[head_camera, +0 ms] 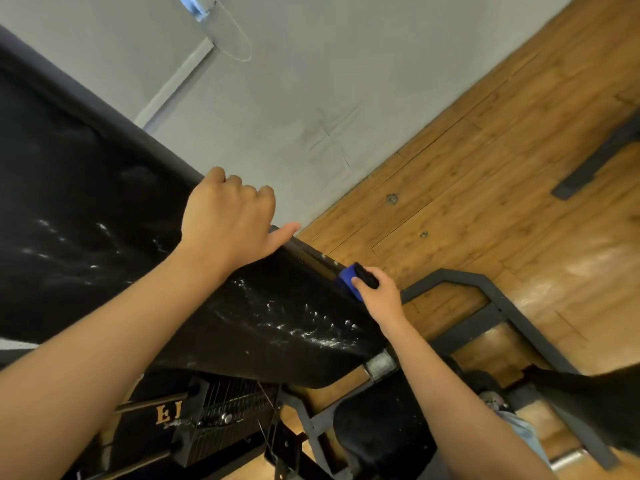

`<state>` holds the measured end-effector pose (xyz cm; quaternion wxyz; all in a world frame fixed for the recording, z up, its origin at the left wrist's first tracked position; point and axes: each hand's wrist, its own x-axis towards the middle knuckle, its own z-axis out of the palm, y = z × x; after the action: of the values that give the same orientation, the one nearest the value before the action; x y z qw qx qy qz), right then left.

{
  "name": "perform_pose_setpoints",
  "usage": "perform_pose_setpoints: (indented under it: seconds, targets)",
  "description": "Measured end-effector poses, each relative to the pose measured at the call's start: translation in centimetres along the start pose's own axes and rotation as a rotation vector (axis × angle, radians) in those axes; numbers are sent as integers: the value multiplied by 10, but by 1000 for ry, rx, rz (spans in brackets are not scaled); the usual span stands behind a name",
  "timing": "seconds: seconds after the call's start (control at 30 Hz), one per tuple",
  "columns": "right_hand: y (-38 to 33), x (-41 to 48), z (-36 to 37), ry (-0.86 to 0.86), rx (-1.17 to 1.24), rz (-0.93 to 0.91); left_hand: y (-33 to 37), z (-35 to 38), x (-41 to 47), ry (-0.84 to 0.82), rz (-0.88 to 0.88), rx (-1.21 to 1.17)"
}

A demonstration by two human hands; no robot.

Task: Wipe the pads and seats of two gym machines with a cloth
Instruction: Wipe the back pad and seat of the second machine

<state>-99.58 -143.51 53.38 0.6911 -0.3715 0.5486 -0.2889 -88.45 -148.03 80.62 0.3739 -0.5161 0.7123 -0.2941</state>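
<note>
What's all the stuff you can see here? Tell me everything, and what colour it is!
big pad: one, black with shiny streaks, tilted across the left and middle
seat: one, black, lower down under the big pad
cloth: one, blue with a black part, at the big pad's right edge
machine body: one, black with gold letters, below the big pad
frame: dark grey metal bars, on the floor at the right
floor: brown wood, right side
wall: grey, top
left hand: one, grips the big pad's top edge
right hand: one, holds the cloth
</note>
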Motion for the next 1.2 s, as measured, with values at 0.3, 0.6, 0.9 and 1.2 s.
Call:
perform_pose_setpoints:
  seconds: [0.3, 0.6, 0.9, 1.2]
  targets:
    - [-133, -67, -7, -162, 144, -237, 3, -19, -30, 26, -90, -310]
    - [-224, -137, -14, -236, 38, -488, -3, -43, -107, 279, -431, -1343]
    - [-300, -201, 67, -487, 80, -763, -67, -50, -157, 645, -530, -2006]
    - [-358, -225, 149, -446, -155, -1080, -145, -20, -212, 1013, -778, -2085]
